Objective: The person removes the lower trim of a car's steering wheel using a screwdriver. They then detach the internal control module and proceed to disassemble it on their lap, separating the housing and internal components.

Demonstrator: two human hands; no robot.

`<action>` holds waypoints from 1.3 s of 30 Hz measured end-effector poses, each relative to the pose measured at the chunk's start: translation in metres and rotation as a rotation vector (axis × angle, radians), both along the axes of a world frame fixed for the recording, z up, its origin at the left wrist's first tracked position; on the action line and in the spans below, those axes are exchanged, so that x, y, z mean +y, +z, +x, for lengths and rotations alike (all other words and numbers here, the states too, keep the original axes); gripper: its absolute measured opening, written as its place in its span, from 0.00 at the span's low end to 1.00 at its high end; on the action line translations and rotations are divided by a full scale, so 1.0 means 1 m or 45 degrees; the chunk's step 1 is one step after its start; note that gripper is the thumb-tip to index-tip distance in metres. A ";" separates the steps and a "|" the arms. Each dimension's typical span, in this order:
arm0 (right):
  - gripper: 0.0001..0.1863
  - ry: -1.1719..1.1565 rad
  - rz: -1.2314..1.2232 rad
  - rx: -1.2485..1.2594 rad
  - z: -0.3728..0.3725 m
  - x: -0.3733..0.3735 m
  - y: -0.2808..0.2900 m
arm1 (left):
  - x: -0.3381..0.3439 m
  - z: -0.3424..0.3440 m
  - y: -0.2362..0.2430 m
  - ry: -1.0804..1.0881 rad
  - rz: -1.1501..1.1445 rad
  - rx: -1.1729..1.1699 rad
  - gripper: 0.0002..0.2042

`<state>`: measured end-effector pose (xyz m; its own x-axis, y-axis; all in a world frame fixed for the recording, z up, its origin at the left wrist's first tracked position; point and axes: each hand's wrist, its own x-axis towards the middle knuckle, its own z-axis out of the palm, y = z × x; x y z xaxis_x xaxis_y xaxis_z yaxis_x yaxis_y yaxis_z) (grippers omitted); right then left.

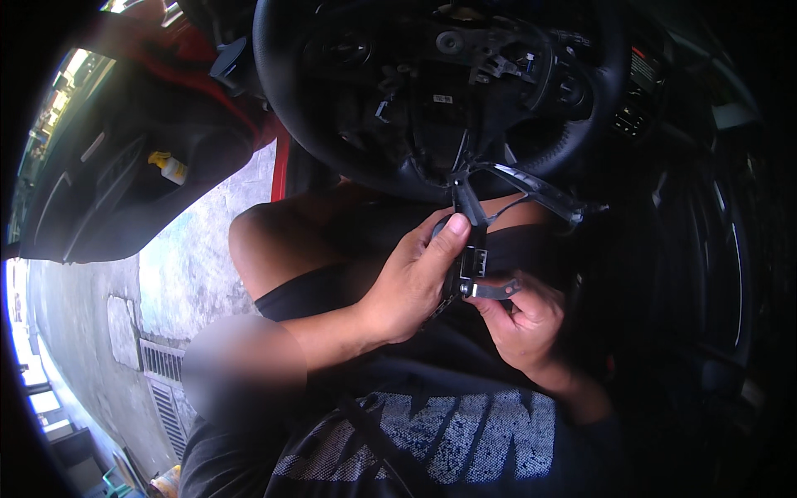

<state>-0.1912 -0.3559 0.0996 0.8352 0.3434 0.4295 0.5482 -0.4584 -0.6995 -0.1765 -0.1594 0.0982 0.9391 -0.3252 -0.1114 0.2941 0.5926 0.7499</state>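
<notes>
Centre: a black trim part [475,261], upright above the seated person's lap, just below the lower rim of the steering wheel. I see its top meet a slim dark arm [540,195] that slants away to the right. At its lower end, a flat metal strip [496,290] juts rightward.

The left hand [419,266] is wrapped around the black trim part, thumb along its front. The right hand [527,319] has its fingers curled at the metal strip; from my view I cannot tell whether they pinch it.

Beyond: the steering wheel [270,75], its hub exposed to show brackets and connectors. To the left, I note the swung-out car door [116,195], with a white, yellow-headed spray bottle [173,170] in its pocket, and the grey floor [191,220] with a drain grate [162,361].
</notes>
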 end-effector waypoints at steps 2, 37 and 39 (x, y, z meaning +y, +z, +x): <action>0.12 0.008 0.002 0.007 0.001 -0.002 0.002 | 0.000 0.001 -0.002 -0.018 -0.038 -0.037 0.29; 0.16 0.233 -0.108 -0.382 0.001 -0.024 -0.001 | 0.025 0.006 -0.028 -0.311 0.267 -0.619 0.53; 0.16 0.262 -0.117 -0.416 0.001 -0.026 -0.006 | 0.033 0.006 -0.023 -0.288 0.524 -0.858 0.53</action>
